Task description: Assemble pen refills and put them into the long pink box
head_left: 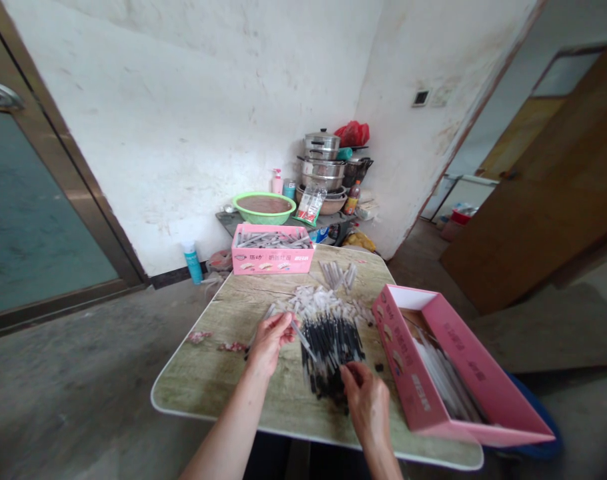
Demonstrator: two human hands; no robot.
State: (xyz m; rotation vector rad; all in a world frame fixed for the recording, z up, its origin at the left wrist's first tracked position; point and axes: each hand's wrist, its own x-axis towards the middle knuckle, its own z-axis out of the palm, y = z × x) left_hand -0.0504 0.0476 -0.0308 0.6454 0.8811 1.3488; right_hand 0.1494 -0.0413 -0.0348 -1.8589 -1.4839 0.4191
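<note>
My left hand [274, 339] is closed in a pinch around a slim, translucent plastic tube [303, 340], which slants down over a pile of thin black sticks [331, 340]. My right hand [364, 393] is at the near right edge of that pile, thumb and fingers pressed together; what they grip, if anything, is too blurred to name. Beyond the sticks lies a heap of small whitish translucent pieces [316, 299]. A few more clear tubes [338, 275] lie in a loose bunch farther back.
On the wood-patterned table [218, 380], a pink box [273, 261] full of slim tubes stands at the back left. Another pink box [413, 373], holding long clear pieces, sits at the right edge. Behind are a green basin [264, 217] and stacked steel pots [323, 173].
</note>
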